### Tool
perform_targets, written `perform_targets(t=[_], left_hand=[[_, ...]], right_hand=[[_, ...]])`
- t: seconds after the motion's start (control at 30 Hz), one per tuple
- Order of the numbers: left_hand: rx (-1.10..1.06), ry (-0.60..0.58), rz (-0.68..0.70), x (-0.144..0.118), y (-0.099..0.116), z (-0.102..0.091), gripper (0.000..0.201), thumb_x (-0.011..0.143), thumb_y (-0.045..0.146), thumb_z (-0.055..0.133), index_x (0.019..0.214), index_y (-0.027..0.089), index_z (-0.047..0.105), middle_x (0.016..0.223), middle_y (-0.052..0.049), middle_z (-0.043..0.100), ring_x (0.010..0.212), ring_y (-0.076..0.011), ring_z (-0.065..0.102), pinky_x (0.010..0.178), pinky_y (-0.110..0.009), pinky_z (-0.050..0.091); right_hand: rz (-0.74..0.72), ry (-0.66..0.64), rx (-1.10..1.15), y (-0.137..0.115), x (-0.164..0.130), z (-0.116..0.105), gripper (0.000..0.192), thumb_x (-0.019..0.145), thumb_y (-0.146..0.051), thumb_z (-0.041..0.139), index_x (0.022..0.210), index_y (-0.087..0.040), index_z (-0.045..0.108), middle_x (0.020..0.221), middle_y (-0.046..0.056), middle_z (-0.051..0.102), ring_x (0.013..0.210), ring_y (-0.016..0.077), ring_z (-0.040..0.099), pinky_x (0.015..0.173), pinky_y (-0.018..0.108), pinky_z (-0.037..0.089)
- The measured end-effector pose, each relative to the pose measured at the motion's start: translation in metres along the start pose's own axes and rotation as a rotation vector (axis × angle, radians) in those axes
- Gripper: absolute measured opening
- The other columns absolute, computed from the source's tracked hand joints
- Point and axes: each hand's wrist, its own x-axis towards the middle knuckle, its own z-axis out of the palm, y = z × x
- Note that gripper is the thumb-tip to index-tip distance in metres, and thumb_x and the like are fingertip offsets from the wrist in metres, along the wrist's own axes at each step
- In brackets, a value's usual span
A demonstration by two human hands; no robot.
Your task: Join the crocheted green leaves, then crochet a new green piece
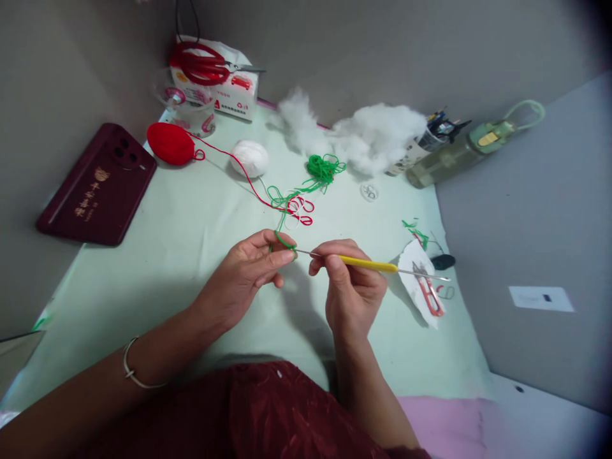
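Observation:
Between the thumb and fingers of my left hand [253,264] a strand of green yarn [284,241] is pinched, looped over a finger. My right hand [354,284] is closed round a crochet hook [368,263] with a yellow handle; its thin metal tip reaches the green yarn at my left fingertips. Whether the tip sits inside a loop is too small to tell. Beyond my hands lie tangled red and white strands [301,210] and a loose green yarn bundle [325,169]. A red yarn ball [171,144] and a white yarn ball [250,159] rest further left.
A dark red phone [98,185] lies at the left. Behind stand a tissue box with red scissors [203,64] on it, a clear cup [194,115], white stuffing [377,134], a pen holder [411,153] and a bottle [449,159]. Thread snips [430,293] rest on white paper at right.

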Motion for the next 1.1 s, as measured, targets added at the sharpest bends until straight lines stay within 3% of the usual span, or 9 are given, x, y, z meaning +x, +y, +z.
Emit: perform_targets(t=[0.27,0.47,0.73,0.87,0.97,1.1], left_hand=[[-0.003,0.001,0.012,0.001,-0.001,-0.001,0.010,0.082,0.021,0.081,0.088,0.021,0.073,0.060,0.010,0.045,0.046,-0.0037,0.024,0.055,-0.018,0.044],[0.004,0.001,0.010,0.001,-0.001,0.000,0.010,0.082,0.021,0.081,0.087,0.021,0.073,0.054,0.011,0.038,0.045,-0.0045,0.022,0.053,-0.018,0.043],[0.009,0.005,0.026,0.001,-0.002,0.000,0.013,0.080,0.021,0.083,0.086,0.020,0.072,0.061,0.010,0.049,0.045,-0.0030,0.025,0.054,-0.018,0.045],[-0.004,-0.042,-0.014,0.001,-0.002,0.001,0.015,0.081,0.023,0.082,0.094,0.018,0.076,0.075,0.006,0.059,0.045,-0.0007,0.026,0.053,-0.018,0.044],[-0.013,-0.053,-0.048,0.001,-0.001,0.001,0.019,0.082,0.025,0.082,0.100,0.018,0.078,0.075,0.006,0.059,0.045,-0.0007,0.027,0.054,-0.019,0.044],[0.013,-0.045,-0.023,-0.001,-0.002,0.002,0.029,0.082,0.024,0.082,0.110,0.020,0.078,0.073,0.005,0.060,0.050,-0.0030,0.035,0.055,-0.019,0.043]], right_hand=[[-0.031,0.024,-0.063,0.000,0.000,0.000,0.012,0.096,-0.024,0.065,0.094,-0.024,0.077,0.081,0.002,0.069,0.066,0.0144,0.061,0.058,0.032,0.051],[-0.077,0.030,-0.074,0.001,0.000,0.000,0.013,0.096,-0.020,0.065,0.094,-0.024,0.077,0.080,0.001,0.069,0.068,0.0151,0.062,0.058,0.032,0.051],[-0.348,-0.076,-0.417,-0.004,-0.009,0.000,0.028,0.094,-0.006,0.062,0.109,-0.026,0.074,0.092,0.004,0.076,0.084,0.0184,0.070,0.069,0.034,0.059],[-0.375,-0.040,-0.457,-0.001,-0.012,0.003,0.031,0.093,-0.005,0.064,0.110,-0.028,0.075,0.096,0.005,0.076,0.086,0.0180,0.071,0.071,0.034,0.060],[-0.393,0.022,-0.446,-0.001,-0.011,0.004,0.033,0.091,-0.004,0.066,0.111,-0.028,0.076,0.099,0.005,0.075,0.086,0.0176,0.071,0.070,0.032,0.060],[-0.270,-0.078,-0.318,-0.002,-0.009,0.002,0.030,0.094,-0.006,0.063,0.110,-0.028,0.076,0.094,0.003,0.074,0.086,0.0178,0.071,0.072,0.034,0.060]])
